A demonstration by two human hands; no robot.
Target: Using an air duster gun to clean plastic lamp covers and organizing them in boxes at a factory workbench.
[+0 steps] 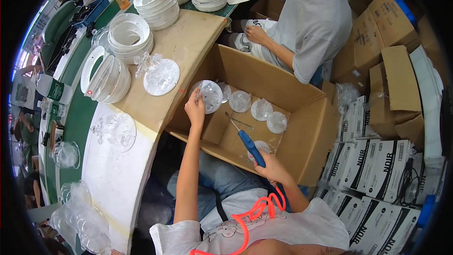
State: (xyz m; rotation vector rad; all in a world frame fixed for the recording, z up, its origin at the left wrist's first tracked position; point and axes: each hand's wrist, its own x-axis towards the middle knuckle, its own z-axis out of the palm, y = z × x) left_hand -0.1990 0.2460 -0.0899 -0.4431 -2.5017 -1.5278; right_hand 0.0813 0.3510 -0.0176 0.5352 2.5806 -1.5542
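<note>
My left hand [195, 107] is closed on a clear plastic disc [210, 96], gripping it near its left edge above the cardboard box [302, 139]. In my right hand [273, 166] is a blue-handled tool [249, 145] with a slim metal shaft. Its tip points up and left over the box; the exact kind of tool cannot be made out. A red coiled cord [259, 206] runs from the lower edge toward my right wrist. Inside the box lie several similar clear discs [261, 109], mostly in a row along the far side.
Left of the box, a curved table [186, 33] bears stacks of white rings [130, 33] and more clear plastic discs [162, 76]. A co-worker in a grey shirt [316, 23] sits beyond the box. Printed cartons [358, 160] are piled at right. Bottles [53, 88] stand at far left.
</note>
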